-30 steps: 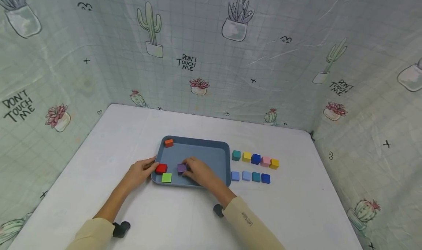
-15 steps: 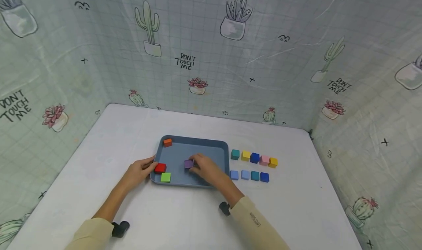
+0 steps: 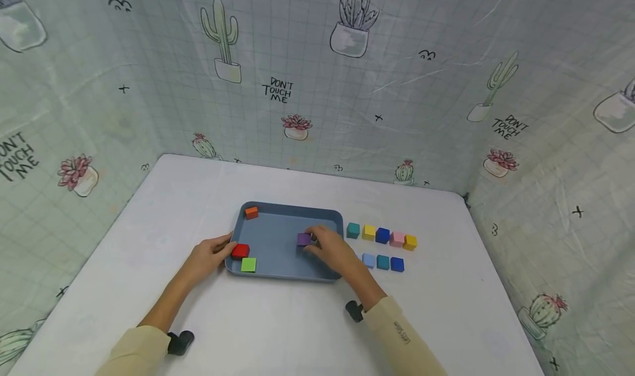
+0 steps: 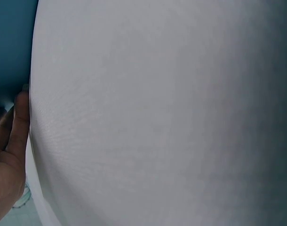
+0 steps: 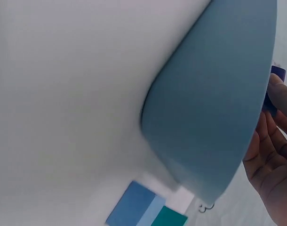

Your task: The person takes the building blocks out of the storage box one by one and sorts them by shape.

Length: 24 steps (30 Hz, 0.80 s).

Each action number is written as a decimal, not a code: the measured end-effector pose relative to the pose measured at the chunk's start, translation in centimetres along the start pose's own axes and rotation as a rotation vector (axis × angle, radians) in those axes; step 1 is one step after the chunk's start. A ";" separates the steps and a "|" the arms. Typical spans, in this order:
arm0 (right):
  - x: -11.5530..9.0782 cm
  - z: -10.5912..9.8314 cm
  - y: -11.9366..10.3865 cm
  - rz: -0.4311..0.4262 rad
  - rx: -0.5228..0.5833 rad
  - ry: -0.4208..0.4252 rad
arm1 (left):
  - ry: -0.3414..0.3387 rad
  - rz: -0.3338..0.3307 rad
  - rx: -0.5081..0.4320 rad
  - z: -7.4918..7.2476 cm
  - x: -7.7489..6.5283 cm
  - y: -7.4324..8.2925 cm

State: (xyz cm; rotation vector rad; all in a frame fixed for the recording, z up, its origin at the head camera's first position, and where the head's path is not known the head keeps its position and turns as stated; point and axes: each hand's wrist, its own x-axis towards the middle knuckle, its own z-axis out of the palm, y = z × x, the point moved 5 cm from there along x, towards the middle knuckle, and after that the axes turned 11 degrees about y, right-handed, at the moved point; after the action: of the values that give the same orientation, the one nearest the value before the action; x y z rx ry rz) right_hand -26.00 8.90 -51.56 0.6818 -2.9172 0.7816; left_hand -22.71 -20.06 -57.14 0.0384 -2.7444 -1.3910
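Note:
In the head view, a blue-grey tray (image 3: 278, 277) lies on the white table. My left hand (image 3: 205, 260) holds its left edge, the thumb at the rim beside a red block (image 3: 240, 251); in the left wrist view its fingers (image 4: 20, 117) lie along the tray's wall. Over the right half of the tray, my right hand (image 3: 333, 249) pinches a purple cube (image 3: 303, 240) between thumb and fingers. A light green block (image 3: 248, 264) lies in the near left corner of the tray, and an orange block (image 3: 251, 213) in the far left corner.
Right of the tray, two rows of cubes stand on the table. The far row has teal (image 3: 353, 230), yellow, blue, pink and orange-yellow cubes; the near row has light blue (image 3: 368, 261), teal and dark blue ones. A printed curtain (image 3: 317, 62) hangs behind the table.
My right hand has carried the purple cube rightward across the tray, from near the green block to the right half. The left hand has stayed at the tray's left edge.

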 end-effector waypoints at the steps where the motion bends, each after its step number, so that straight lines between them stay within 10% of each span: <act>1: 0.0 -0.2 0.1 0.002 -0.003 0.003 | 0.001 -0.001 0.002 0.0 0.0 0.0; 24: -2.2 -3.5 4.1 0.118 -0.016 0.074 | -0.012 -0.016 0.011 -0.2 -0.2 0.6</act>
State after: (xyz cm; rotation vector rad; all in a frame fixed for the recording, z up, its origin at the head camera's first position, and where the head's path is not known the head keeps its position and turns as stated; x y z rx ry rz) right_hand -26.00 14.67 -50.72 0.4728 -2.9148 0.7747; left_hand -22.51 -19.87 -56.56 0.0537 -2.7672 -1.3849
